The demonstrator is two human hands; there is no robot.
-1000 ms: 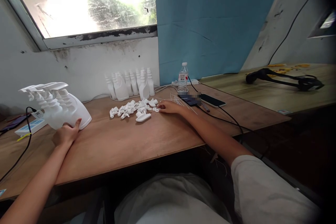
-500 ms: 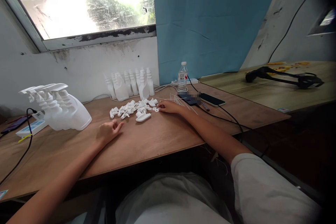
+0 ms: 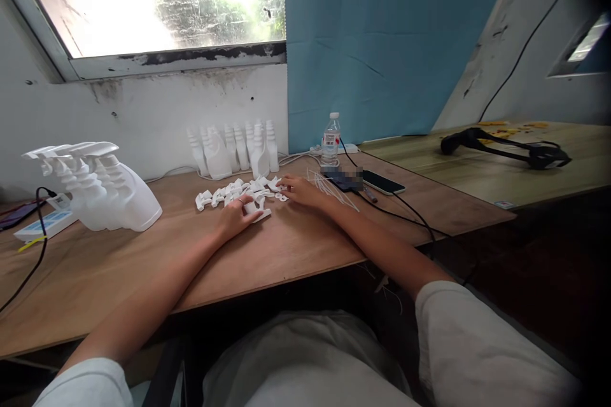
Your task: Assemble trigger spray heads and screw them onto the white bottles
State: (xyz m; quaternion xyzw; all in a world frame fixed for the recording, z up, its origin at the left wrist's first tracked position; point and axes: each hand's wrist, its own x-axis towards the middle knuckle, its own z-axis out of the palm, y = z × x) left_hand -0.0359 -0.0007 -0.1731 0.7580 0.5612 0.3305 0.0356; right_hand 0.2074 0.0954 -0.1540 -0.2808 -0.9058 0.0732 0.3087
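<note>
My left hand (image 3: 235,219) is at the near side of a pile of small white plastic sprayer parts (image 3: 229,192). Its thumb and fingers close around the left end of a larger white sprayer cover (image 3: 261,213), which still lies on the table. My right hand (image 3: 301,192) rests at the pile's right edge, fingers bent and slightly apart, fingertips over white pieces. Whether they touch one is too small to tell. Beside its wrist lie thin white tubes (image 3: 334,194). Small ring-like white pieces (image 3: 281,198) sit just below its fingers.
White bottles (image 3: 220,156) stand along the wall behind the pile. Bottles with spray heads (image 3: 119,194) stand at left, by a power strip (image 3: 45,224). To the right are a water bottle (image 3: 331,143), phones (image 3: 383,182) and cables. A black headset-like frame (image 3: 506,149) lies on another table.
My left hand has moved right and forward from the bare tabletop onto the white sprayer cover. My right hand has shifted slightly left, further over the pieces. The camera view has turned a little.
</note>
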